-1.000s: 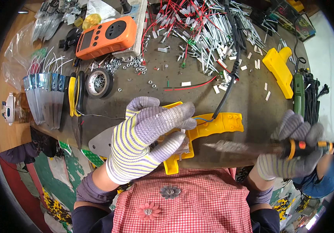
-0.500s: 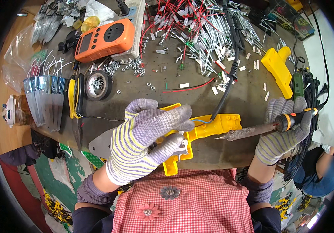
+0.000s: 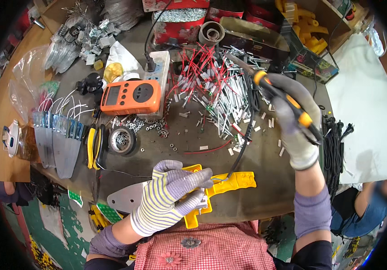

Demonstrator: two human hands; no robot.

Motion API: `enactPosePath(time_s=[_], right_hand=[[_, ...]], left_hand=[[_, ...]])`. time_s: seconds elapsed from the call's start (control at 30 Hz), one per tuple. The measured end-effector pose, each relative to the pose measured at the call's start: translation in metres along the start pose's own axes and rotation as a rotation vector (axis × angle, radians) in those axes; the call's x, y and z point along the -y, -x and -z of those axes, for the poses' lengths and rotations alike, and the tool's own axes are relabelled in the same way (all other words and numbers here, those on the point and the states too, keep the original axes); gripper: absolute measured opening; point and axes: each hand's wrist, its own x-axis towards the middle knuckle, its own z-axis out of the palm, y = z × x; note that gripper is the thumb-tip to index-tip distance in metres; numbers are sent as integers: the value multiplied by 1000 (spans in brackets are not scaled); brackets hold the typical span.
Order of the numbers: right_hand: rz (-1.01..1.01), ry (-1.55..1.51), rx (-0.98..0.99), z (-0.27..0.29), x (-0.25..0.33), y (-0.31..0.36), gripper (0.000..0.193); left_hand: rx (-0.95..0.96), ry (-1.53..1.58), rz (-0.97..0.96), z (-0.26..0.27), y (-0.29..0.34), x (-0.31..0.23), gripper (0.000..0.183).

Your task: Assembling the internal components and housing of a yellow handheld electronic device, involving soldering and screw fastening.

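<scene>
Lower centre, the left hand [image 3: 164, 198] is holding a yellow casing [image 3: 236, 181]; upper right, the right hand [image 3: 296, 128] is gripping a soldering iron [image 3: 261, 78].

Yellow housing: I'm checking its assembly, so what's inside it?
A thin wire and a silvery part show inside the yellow housing; the left hand hides some of its interior.

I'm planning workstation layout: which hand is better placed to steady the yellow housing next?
Probably the left hand: it is on the yellow housing, while the right hand holds a soldering iron, raised away from the housing.
</scene>
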Motion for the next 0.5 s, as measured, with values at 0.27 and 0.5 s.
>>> enactPosePath(time_s=[0.27, 0.5], right_hand=[[514, 495, 57, -65, -76, -82, 28], [240, 1052, 173, -62, -51, -54, 17]], left_hand=[[-4, -41, -40, -3, -5, 3, 51], [-40, -36, 3, -1, -3, 5, 54]])
